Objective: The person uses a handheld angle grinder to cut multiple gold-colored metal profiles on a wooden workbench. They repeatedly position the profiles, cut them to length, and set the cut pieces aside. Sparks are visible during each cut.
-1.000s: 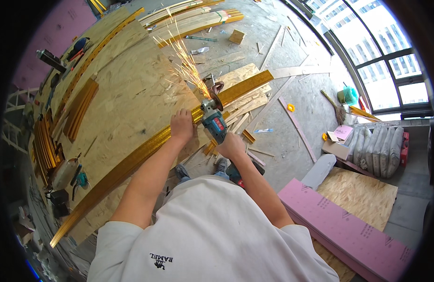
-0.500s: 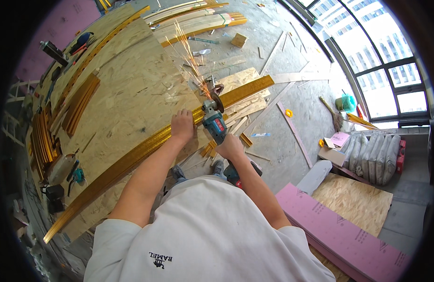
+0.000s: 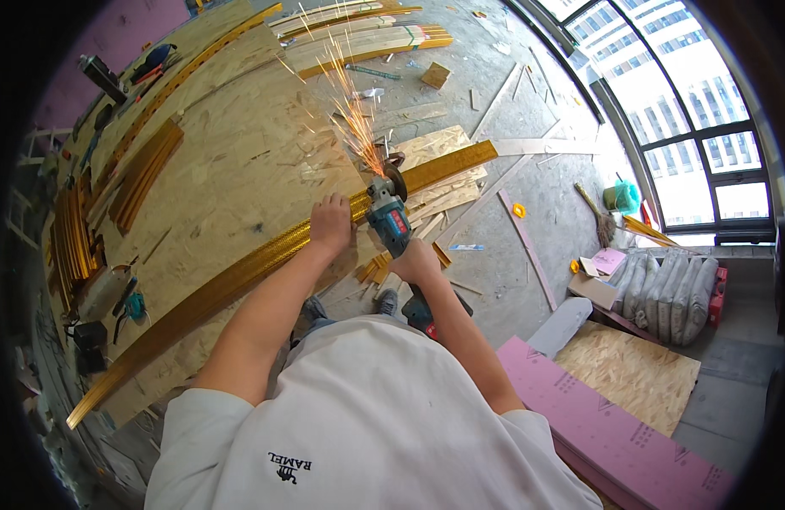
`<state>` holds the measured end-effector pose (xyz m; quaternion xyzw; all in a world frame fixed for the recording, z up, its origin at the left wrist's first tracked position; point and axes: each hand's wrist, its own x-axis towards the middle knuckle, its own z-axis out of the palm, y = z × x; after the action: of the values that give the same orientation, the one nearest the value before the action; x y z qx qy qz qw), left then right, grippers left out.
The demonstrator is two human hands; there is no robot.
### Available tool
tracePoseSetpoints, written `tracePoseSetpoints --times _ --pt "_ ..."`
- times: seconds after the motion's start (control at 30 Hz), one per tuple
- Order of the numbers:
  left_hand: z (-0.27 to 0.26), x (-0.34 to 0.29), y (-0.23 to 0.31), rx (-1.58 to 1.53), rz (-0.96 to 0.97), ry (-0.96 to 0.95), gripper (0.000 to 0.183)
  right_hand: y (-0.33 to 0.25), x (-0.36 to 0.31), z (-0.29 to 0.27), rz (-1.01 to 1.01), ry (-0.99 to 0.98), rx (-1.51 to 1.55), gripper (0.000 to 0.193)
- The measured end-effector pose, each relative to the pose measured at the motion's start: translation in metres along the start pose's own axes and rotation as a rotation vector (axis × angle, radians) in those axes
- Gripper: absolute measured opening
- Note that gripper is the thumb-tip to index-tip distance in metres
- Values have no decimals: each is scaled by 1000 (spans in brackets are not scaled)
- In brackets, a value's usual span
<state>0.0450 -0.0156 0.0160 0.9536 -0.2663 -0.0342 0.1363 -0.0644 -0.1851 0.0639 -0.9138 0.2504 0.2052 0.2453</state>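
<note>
A long gold metal channel (image 3: 239,276) lies across the wooden sheet tabletop, its far right end sticking out past the sheet's edge. My left hand (image 3: 331,223) is closed over the channel near that edge. My right hand (image 3: 418,261) grips the body of a teal cordless angle grinder (image 3: 389,223), whose battery end reaches back beneath my forearm. The grinder's disc (image 3: 394,181) stands on edge against the channel just right of my left hand. Orange sparks (image 3: 357,136) fly up and away from the contact. The cut itself is hidden behind the grinder head.
Bundled strips (image 3: 367,47) and wood offcuts (image 3: 448,170) lie on the concrete floor. More gold-brown strips (image 3: 146,174) rest on the wooden sheet (image 3: 239,144). Pink foam boards (image 3: 614,425) are at the lower right, near wrapped grey rolls (image 3: 673,293). A broom and green bucket (image 3: 622,197) stand by the window.
The spray of sparks has grown wider and denser. Both hands keep their grips, and the grinder stays at nearly the same spot on the channel. The view has shifted slightly.
</note>
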Motion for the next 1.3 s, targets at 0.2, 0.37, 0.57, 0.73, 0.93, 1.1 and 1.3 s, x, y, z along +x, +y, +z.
tracePoseSetpoints --times 0.2,0.37,0.57,0.73,0.93,1.1,1.3 --pt "1 -1 0 -6 3 20 46 5 5 6 8 6 -16 42" --pt "-4 -1 2 -2 -9 -37 49 5 4 7 13 3 -15 41" --pt "-2 0 1 18 -21 -60 49 7 3 9 -9 20 -13 41" --pt "-1 0 1 18 -8 -48 50 9 4 10 -21 38 -18 41" --pt "1 0 0 0 -11 -25 49 1 -5 3 -25 46 -2 41" --pt "1 -2 0 -10 4 3 47 4 -10 6 -26 75 -1 39" --pt "2 -2 -1 0 -4 10 45 6 -14 5 24 29 -17 38"
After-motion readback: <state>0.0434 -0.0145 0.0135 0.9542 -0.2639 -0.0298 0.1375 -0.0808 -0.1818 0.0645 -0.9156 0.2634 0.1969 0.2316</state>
